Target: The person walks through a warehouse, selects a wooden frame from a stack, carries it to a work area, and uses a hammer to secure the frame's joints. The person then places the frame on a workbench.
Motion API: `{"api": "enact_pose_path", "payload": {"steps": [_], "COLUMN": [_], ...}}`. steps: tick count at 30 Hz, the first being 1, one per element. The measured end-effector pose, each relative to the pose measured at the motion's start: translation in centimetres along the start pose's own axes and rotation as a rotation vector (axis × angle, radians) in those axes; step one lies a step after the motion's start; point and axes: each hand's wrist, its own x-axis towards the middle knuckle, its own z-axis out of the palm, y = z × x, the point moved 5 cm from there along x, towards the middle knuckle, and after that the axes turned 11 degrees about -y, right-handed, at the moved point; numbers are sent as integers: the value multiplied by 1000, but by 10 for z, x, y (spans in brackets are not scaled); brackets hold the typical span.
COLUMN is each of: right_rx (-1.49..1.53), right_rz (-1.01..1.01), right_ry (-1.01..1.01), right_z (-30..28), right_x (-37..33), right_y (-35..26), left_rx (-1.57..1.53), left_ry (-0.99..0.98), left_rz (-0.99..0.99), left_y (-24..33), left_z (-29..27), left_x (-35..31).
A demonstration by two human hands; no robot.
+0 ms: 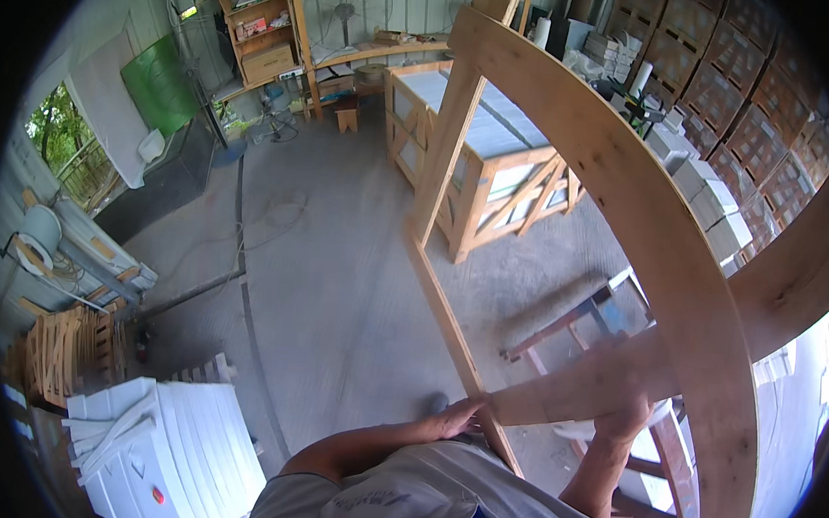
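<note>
A large wooden frame of nailed pale boards stands upright before me, its long boards curved by the lens. My left hand is closed on the frame's narrow left upright, at the corner where a cross board meets it. Farther right, my right hand grips the lower edge of that cross board; the board partly hides its fingers and motion smears them. Both forearms are bent close to my grey shirt. Beyond the cross board a small trestle-like stand shows on the floor.
A slatted wooden crate with a grey top stands ahead. Brown stacked crates and white boxes line the right. White stacked panels stand at lower left, near wood pieces. Shelves and a green sheet are farther back.
</note>
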Motion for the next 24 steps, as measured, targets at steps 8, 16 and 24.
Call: {"api": "enact_pose_path", "payload": {"steps": [8,16,24], "right_rx": [57,-123,120], "right_rz": [65,14,-20], "right_ry": [94,235,187], "right_z": [28,84,90], "right_x": [175,363,539], "right_y": [89,183,239], "left_rx": [5,56,-129], "left_ry": [30,-198,57], "left_rz": [-96,-189,89], "left_y": [177,409,648], "left_z": [-54,-156,-260], "left_x": [23,25,71]}}
